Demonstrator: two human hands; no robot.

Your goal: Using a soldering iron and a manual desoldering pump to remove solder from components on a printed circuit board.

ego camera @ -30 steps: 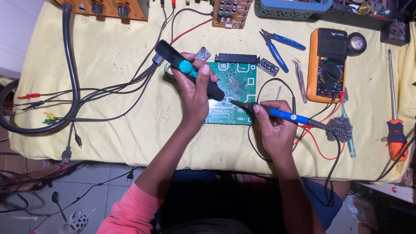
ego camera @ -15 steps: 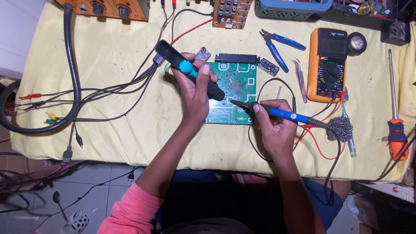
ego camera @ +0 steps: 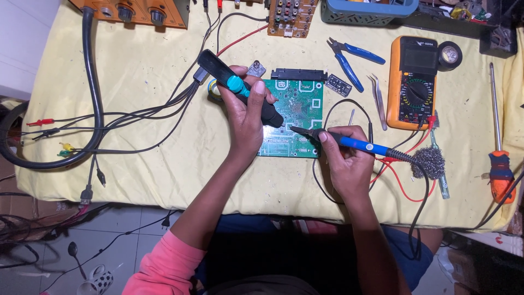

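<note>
Nothing shifted since earlier frames. Left hand (ego camera: 248, 117) grips black pump tool (ego camera: 240, 87), right hand (ego camera: 346, 158) grips blue soldering iron (ego camera: 355, 145); tips meet between hands over green board (ego camera: 295, 117). Risk: lingering heat lifts pad; slip burns left fingers.

A workbench is covered by a pale yellow cloth (ego camera: 136, 82), evenly lit from above. Below its front edge, a grey tiled floor (ego camera: 117, 229) is seen, strewn with dark cables (ego camera: 33, 246).
</note>
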